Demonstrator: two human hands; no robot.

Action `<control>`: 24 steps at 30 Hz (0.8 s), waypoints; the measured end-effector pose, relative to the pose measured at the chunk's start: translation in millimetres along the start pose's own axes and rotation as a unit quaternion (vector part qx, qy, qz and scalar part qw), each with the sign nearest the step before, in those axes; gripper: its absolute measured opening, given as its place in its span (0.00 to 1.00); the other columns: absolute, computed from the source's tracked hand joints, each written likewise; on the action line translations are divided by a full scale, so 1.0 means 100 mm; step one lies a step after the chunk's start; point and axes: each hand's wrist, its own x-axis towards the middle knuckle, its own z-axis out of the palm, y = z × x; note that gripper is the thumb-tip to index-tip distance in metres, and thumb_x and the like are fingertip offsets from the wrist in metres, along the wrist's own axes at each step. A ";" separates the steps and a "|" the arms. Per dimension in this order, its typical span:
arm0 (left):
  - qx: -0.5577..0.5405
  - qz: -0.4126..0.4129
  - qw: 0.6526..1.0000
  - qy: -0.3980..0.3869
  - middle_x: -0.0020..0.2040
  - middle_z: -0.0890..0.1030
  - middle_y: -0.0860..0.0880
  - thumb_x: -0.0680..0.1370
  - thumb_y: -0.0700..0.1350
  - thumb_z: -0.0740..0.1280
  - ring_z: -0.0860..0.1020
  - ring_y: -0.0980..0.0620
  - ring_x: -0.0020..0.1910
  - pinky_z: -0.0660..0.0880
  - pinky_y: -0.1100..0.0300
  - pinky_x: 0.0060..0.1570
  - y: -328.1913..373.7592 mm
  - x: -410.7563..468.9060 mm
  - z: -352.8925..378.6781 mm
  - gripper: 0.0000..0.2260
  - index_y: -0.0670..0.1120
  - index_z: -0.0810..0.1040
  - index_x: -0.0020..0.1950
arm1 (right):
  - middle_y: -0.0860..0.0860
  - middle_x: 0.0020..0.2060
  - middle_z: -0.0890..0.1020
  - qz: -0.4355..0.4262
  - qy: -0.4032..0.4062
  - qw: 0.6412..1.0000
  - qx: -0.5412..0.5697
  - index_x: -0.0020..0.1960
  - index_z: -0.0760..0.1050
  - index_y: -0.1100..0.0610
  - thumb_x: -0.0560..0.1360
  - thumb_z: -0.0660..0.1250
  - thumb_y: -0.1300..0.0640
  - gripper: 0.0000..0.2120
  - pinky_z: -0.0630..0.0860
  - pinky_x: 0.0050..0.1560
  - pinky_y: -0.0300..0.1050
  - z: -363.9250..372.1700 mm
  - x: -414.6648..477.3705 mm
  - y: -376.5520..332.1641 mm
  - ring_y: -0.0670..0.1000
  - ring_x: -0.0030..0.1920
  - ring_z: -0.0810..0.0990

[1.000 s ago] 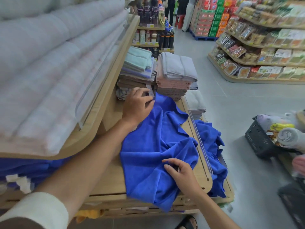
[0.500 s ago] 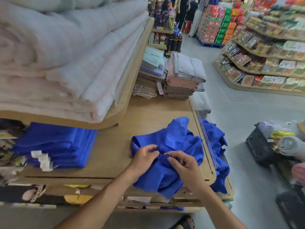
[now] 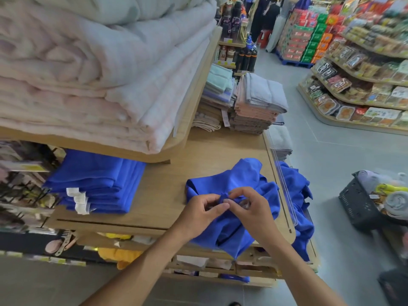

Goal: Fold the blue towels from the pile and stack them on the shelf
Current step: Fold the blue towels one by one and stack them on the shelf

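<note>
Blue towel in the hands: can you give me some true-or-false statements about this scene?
1. The left hand and right hand both pinch the crumpled blue towel. True.
2. That towel is already folded flat. False: it is bunched up.
3. The folded blue stack lies right of the hands. False: it lies to their left, on the wooden shelf.
4. A dark basket sits right of the shelf. True.
</note>
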 end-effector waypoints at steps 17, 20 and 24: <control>0.217 0.204 0.944 0.145 0.39 0.81 0.45 0.82 0.41 0.67 0.74 0.57 0.37 0.72 0.57 0.41 2.21 0.54 0.12 0.06 0.43 0.81 0.47 | 0.49 0.29 0.75 -0.144 -0.010 0.975 -0.168 0.35 0.70 0.57 0.64 0.63 0.44 0.15 0.74 0.36 0.52 -1.21 0.68 -1.24 0.52 0.32 0.75; 0.262 0.235 0.921 0.169 0.39 0.82 0.44 0.83 0.42 0.65 0.74 0.58 0.37 0.71 0.59 0.39 2.64 0.59 0.16 0.07 0.44 0.81 0.48 | 0.46 0.23 0.69 -0.140 -0.020 0.974 -0.177 0.33 0.65 0.56 0.61 0.61 0.42 0.17 0.67 0.32 0.48 -1.50 0.77 -1.43 0.50 0.28 0.68; 0.266 0.253 0.904 0.217 0.48 0.84 0.36 0.84 0.43 0.64 0.77 0.51 0.44 0.75 0.50 0.49 3.11 0.59 0.12 0.09 0.40 0.82 0.53 | 0.49 0.25 0.67 -0.133 -0.072 0.967 -0.206 0.29 0.64 0.55 0.63 0.63 0.46 0.14 0.63 0.32 0.47 -1.87 0.86 -1.68 0.50 0.27 0.65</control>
